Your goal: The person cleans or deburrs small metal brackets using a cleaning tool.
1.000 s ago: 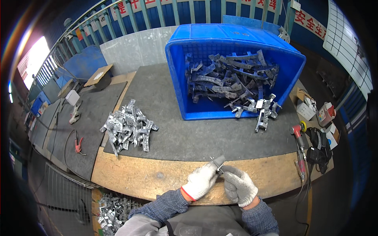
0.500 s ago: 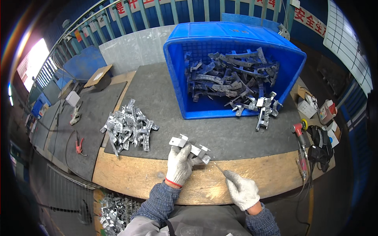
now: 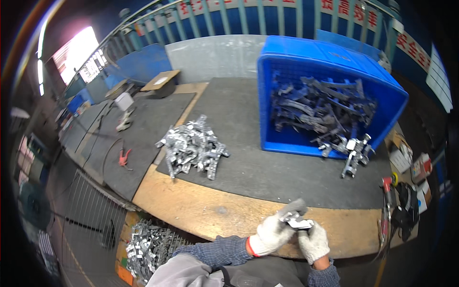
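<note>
The metal bracket (image 3: 301,224) sits between the gloved hands (image 3: 274,234) (image 3: 314,243).

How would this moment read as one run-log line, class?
Left hand: holds metal part | right hand: at same part | bracket pile: on dark mat | blue crate: on its side, brackets inside

The silver metal bracket (image 3: 300,223) is partly hidden by the gloved left hand (image 3: 276,233), so its full outline cannot be told. The fingertips of the gloved right hand (image 3: 314,243) blur against it — their exact contact is unclear. The right sleeve (image 3: 324,276) is cut off by the lower edge. Inside the blue plastic bin (image 3: 262,103), dark brackets (image 3: 325,107) overlap, concealing one another and much of its back wall. The pedestal fan (image 3: 34,205) at far left is dim, its blades indistinct.
</note>
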